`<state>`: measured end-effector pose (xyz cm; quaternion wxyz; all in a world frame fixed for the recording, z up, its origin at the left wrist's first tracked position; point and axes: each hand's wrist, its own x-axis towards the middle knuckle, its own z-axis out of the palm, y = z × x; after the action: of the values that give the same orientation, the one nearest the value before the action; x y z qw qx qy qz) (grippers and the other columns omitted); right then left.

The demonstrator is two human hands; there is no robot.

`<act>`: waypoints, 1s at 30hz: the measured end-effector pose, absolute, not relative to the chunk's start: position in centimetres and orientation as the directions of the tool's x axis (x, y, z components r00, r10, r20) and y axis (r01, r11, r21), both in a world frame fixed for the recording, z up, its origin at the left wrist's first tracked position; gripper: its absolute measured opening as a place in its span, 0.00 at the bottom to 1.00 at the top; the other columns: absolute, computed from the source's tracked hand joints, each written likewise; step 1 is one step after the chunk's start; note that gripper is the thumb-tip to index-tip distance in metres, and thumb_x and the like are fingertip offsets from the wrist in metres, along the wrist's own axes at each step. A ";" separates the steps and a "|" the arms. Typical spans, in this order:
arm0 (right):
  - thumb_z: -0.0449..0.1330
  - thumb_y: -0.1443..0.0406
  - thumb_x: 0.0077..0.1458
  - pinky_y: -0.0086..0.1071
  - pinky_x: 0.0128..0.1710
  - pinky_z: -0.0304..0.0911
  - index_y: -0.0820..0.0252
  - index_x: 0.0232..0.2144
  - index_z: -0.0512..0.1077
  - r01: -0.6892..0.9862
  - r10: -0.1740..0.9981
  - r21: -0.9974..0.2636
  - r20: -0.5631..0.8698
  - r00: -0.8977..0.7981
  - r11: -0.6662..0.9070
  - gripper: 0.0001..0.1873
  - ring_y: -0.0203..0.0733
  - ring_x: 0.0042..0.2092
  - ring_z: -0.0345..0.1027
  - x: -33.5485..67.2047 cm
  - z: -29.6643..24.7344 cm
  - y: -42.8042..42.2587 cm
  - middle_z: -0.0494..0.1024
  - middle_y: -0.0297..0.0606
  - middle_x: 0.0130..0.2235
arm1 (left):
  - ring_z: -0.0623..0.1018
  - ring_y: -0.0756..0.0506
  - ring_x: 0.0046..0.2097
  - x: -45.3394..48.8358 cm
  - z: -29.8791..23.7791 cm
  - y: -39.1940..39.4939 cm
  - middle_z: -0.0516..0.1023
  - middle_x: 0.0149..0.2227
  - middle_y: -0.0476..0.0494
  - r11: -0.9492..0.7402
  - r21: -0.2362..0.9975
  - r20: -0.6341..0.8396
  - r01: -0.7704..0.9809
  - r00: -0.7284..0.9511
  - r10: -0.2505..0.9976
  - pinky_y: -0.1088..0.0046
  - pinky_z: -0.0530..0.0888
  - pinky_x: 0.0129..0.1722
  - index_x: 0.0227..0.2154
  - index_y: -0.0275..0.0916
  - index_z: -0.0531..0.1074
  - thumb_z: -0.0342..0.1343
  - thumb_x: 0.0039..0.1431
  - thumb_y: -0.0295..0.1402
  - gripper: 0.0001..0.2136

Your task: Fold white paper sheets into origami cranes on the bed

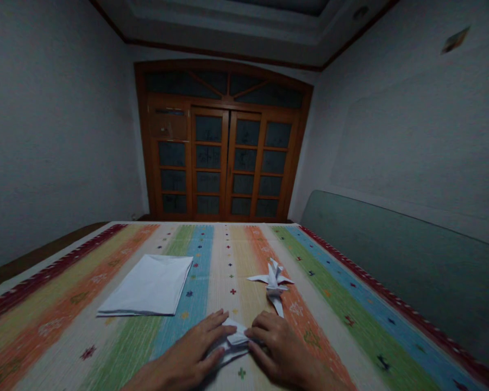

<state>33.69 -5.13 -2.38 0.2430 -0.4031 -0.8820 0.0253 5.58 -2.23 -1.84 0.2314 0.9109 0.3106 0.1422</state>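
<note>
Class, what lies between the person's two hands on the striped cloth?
Folded white paper lies between the left hand and the right hand, in the head view.

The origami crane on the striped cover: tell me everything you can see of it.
The white paper origami crane lies on the striped cover, across the yellow and orange stripes. Its crisp, sharp folds form two pointed wings spread out to the sides, several pointed flaps rising at the far end, and a long narrow point reaching toward the person. It looks undamaged. That point ends close to the right hand and seems not to touch it; only the cover appears to support the crane.
</note>
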 end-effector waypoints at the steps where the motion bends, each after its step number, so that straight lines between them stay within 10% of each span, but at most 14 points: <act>1: 0.59 0.66 0.63 0.39 0.43 0.64 0.56 0.44 0.77 0.701 0.719 -0.226 0.411 -0.561 0.676 0.08 0.48 0.42 0.72 33.6 -2.4 -5.2 0.79 0.43 0.40 | 0.58 0.36 0.73 5.7 -1.8 -2.2 0.56 0.74 0.43 -0.699 0.509 0.112 0.502 0.766 0.633 0.47 0.59 0.70 0.68 0.53 0.62 0.48 0.75 0.39 0.21; 19: 0.57 0.75 0.54 0.39 0.45 0.72 0.56 0.52 0.72 0.645 0.662 -0.206 0.415 -0.623 0.736 0.23 0.50 0.45 0.76 32.3 -3.4 -5.1 0.80 0.47 0.46 | 0.59 0.30 0.72 6.9 -3.6 -3.1 0.63 0.71 0.43 -0.701 0.488 0.186 0.520 0.723 0.666 0.46 0.61 0.70 0.69 0.52 0.57 0.62 0.61 0.37 0.34; 30: 0.57 0.79 0.48 0.39 0.46 0.73 0.55 0.49 0.74 0.470 0.612 -0.400 0.608 -0.506 0.787 0.27 0.50 0.47 0.76 31.1 -3.9 -5.5 0.80 0.47 0.47 | 0.75 0.34 0.60 8.5 -1.4 -4.1 0.77 0.59 0.43 -0.615 0.562 0.222 0.553 0.615 0.756 0.53 0.72 0.62 0.56 0.50 0.71 0.59 0.62 0.34 0.19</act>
<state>31.11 -5.52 -3.93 0.3857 -0.3135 -0.8629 0.0917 8.46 -4.10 -1.39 0.2254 0.8700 0.3762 0.2253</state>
